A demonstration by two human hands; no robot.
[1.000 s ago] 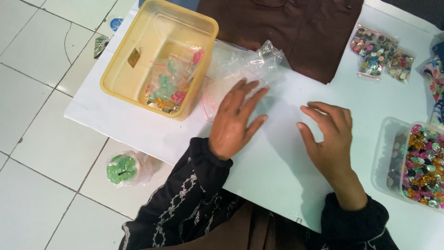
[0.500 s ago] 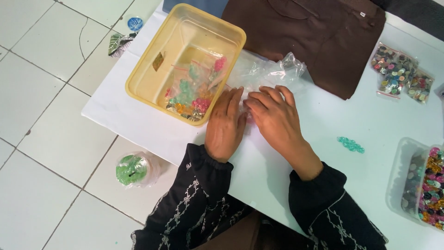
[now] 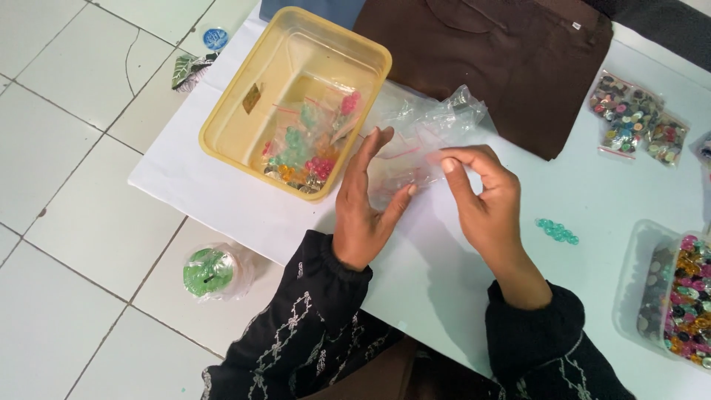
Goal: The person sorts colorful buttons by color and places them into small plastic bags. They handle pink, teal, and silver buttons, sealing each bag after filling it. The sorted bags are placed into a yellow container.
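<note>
Head view, looking down on a white desk [image 3: 607, 200] whose near-left edge runs diagonally above a white tiled floor [image 3: 67, 222]. Both hands meet over a small clear plastic bag [image 3: 404, 167] lying near the desk's middle. The left hand [image 3: 363, 204] stands on its edge, fingers straight and loosely spread, thumb touching the bag's lower side. The right hand [image 3: 485, 200] pinches the bag's right edge between thumb and forefinger, the other fingers curled.

Just left of the hands, a yellow plastic tub [image 3: 222, 137] sits close to the desk's edge, with small bags of coloured beads [image 3: 307, 152] inside. More crumpled clear bags [image 3: 444, 111] lie between the tub and a brown cloth [image 3: 503, 67] at the far side. A little cluster of teal beads [image 3: 557, 231] lies on open desk right of the right hand, with bare surface around it. Farther right are a bag of mixed beads [image 3: 637, 118] and a clear tub of bright beads [image 3: 685, 296] at the frame's edge. On the floor sits a bag with something green [image 3: 211, 272].
</note>
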